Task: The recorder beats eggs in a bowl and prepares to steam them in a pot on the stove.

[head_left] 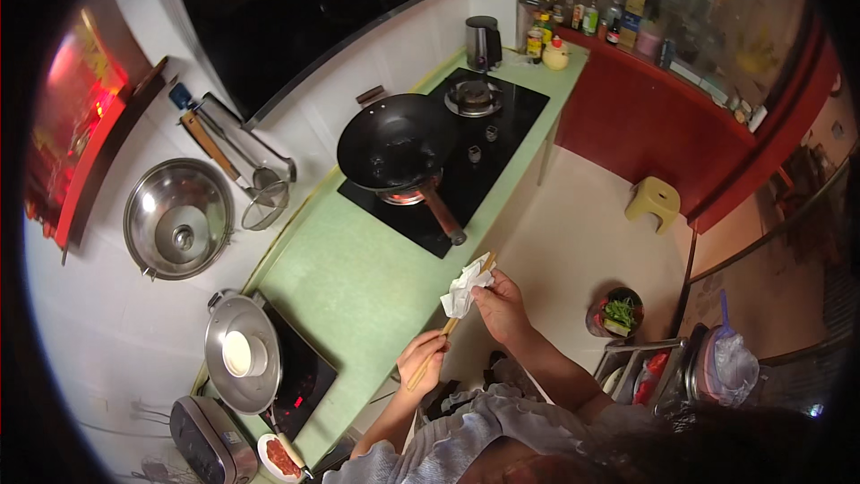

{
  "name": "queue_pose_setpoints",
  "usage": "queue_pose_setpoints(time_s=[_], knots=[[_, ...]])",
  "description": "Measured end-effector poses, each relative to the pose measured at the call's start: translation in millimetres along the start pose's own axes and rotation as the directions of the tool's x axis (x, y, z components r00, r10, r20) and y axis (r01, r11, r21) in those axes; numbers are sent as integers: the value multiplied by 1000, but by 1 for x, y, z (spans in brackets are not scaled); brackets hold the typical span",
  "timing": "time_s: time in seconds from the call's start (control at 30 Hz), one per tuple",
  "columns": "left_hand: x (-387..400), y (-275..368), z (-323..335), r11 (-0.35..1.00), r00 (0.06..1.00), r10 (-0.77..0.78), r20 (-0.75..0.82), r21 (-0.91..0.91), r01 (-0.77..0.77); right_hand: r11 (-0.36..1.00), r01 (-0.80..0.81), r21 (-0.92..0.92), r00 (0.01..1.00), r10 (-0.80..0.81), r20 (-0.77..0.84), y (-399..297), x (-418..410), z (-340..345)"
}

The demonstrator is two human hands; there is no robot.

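Observation:
My left hand [423, 363] is closed around the lower part of a pair of wooden chopsticks [451, 327]. With my right hand [500, 306] I hold a crumpled white paper towel [462, 288] against their upper part. Both hands are in front of the green countertop's edge. Beyond them a black wok [396, 141] with a wooden handle sits on a burner of the black gas hob [430, 218], with an orange glow under it. Nothing is seen in the wok but a shine on its bottom.
A metal pan [228, 393] holding a pale bowl [237, 354] stands on an induction cooker [309, 376]. Near it lies a plate of raw meat [282, 457]. An electric kettle [482, 44] and bottles stand at the far end. On the floor are a yellow stool [655, 202] and a bin with greens [619, 312].

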State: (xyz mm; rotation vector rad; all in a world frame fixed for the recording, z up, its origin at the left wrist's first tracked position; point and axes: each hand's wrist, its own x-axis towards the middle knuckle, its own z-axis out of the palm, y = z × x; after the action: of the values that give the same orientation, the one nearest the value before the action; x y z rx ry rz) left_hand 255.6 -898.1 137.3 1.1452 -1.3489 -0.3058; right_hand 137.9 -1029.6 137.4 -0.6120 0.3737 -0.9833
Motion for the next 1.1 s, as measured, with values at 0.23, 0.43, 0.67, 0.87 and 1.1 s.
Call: queue_pose_setpoints(time_s=[0.23,0.43,0.67,0.87,1.1], knots=[[3,3,-7,998,999,-31,17,52,30,987,126,102,980,-107,-167,-26,36,-36],[-16,-4,-71,944,924,-159,-349,221,246,781,86,-619,993,-17,117,66,56,-27],[-62,-109,-106,536,905,-265,-334,729,426,470,-3,-883,960,247,128,240,104,-56],[-66,-160,-114,512,912,-376,-166,783,353,328,-72,-942,994,105,-39,302,143,-59],[-56,-200,-111,466,612,-781,-122,539,702,353,-121,-928,990,116,-85,279,140,-65]])
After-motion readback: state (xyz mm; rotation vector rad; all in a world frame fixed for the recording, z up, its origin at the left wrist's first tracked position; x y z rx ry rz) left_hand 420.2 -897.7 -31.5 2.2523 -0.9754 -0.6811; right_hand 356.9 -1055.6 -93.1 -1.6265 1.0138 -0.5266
